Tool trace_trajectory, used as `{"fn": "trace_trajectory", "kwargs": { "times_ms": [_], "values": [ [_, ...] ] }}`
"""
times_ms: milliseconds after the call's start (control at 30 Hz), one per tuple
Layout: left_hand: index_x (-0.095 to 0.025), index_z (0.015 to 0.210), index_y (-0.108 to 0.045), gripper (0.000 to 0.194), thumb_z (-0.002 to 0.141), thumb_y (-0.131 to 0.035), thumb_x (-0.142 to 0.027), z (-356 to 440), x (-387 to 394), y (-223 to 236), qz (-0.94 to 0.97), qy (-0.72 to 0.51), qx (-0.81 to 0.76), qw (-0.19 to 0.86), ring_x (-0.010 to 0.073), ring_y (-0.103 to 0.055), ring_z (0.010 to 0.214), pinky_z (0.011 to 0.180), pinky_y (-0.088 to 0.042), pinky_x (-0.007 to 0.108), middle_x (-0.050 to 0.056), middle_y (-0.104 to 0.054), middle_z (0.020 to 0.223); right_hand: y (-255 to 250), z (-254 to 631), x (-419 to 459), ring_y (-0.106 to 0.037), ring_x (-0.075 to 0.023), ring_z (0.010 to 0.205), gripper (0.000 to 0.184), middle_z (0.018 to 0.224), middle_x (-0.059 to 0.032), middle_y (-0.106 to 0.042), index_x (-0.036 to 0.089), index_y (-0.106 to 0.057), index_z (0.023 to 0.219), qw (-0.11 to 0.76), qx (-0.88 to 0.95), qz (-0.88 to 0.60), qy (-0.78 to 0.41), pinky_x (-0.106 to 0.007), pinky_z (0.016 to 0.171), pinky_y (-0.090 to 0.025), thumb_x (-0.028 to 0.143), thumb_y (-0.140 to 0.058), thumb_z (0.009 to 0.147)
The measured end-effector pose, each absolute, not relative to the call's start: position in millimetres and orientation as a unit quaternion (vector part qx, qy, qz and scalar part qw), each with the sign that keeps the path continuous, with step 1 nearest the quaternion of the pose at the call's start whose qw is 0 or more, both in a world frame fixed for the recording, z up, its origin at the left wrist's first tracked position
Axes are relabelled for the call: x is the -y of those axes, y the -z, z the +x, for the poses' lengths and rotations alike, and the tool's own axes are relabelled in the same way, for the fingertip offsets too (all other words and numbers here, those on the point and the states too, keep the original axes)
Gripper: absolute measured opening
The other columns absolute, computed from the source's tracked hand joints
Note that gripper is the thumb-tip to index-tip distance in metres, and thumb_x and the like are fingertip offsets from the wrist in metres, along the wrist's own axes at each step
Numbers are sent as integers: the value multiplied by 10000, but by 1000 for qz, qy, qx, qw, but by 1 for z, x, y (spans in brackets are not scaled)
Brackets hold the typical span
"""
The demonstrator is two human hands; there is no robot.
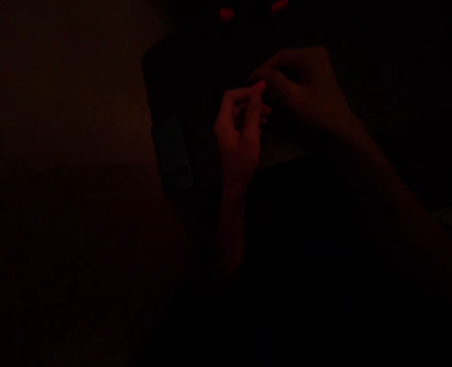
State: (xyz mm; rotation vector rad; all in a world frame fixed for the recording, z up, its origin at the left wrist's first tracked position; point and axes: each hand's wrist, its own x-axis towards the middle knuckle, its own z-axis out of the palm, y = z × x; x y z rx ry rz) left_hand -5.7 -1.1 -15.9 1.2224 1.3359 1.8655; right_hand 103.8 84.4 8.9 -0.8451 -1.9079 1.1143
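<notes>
The picture is very dark. My left hand (239, 122) is closed in a pinch, with thumb and forefinger together around a small bright red piece (262, 85); its kind is too dim to tell. Just to the right, my right hand (306, 86) is closed too, its thumb and fingertips meeting close beside that red piece. Whether the right fingertips grip the same piece or something else is hidden in the dark. Both hands are above a dark wood-grained table (283, 155).
A dark flat rectangular object (172, 153), perhaps a phone, lies near the table's left edge. At the top are a small red piece (226, 14) and another red piece (280, 6). Dim brownish floor (65, 92) shows on the left.
</notes>
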Motion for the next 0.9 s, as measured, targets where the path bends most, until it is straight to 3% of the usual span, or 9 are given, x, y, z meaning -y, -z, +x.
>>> {"fn": "trace_trajectory", "kwargs": {
  "times_ms": [133, 300, 367, 500, 733, 833, 900],
  "values": [
    [-288, 907, -616, 228, 958, -637, -510, -4, 1, 15, 429, -680, -531, 269, 212, -661, 759, 628, -531, 343, 23, -722, 871, -9, 104, -84, -698, -251, 882, 190, 858, 12, -729, 296, -743, 836, 380, 747, -328, -436, -356, 768, -539, 255, -591, 943],
    [-329, 894, -639, 307, 874, -684, -632, -7, 0, 18, 457, -690, -492, 270, 206, -624, 701, 605, -534, 368, 14, -740, 931, -11, 105, -83, -702, -267, 902, 177, 868, 15, -735, 307, -737, 832, 371, 749, -338, -433, -375, 802, -555, 273, -601, 941],
    [-338, 917, -637, 293, 904, -646, -631, -7, 1, 17, 449, -690, -498, 272, 205, -622, 732, 652, -552, 385, 5, -741, 964, -10, 105, -83, -703, -267, 904, 178, 871, 14, -733, 301, -740, 840, 374, 748, -335, -433, -382, 813, -560, 266, -597, 941],
    [-324, 875, -631, 371, 864, -648, -694, -6, 0, 15, 433, -689, -512, 276, 214, -609, 710, 635, -539, 377, 9, -709, 822, -9, 105, -84, -703, -251, 880, 185, 855, 14, -726, 289, -747, 852, 380, 750, -325, -434, -363, 784, -556, 240, -593, 940],
    [-349, 866, -648, 397, 776, -705, -731, -9, -4, 19, 437, -693, -496, 288, 269, -630, 789, 613, -492, 390, 37, -710, 819, -7, 103, -85, -692, -229, 810, 181, 810, 6, -724, 287, -753, 833, 395, 747, -323, -426, -347, 703, -518, 210, -619, 927],
    [-327, 867, -632, 336, 853, -685, -658, -7, -1, 15, 439, -688, -506, 280, 224, -619, 721, 594, -502, 357, 20, -712, 811, -6, 103, -86, -690, -223, 803, 187, 819, 3, -727, 289, -756, 837, 395, 748, -318, -429, -345, 696, -512, 200, -617, 924],
    [-300, 878, -621, 212, 956, -651, -496, -4, 1, 11, 439, -682, -519, 270, 192, -609, 690, 594, -503, 330, 10, -710, 813, -5, 103, -86, -687, -224, 789, 192, 811, 10, -732, 307, -743, 803, 393, 747, -327, -424, -345, 698, -515, 199, -627, 912]
  ]
}}
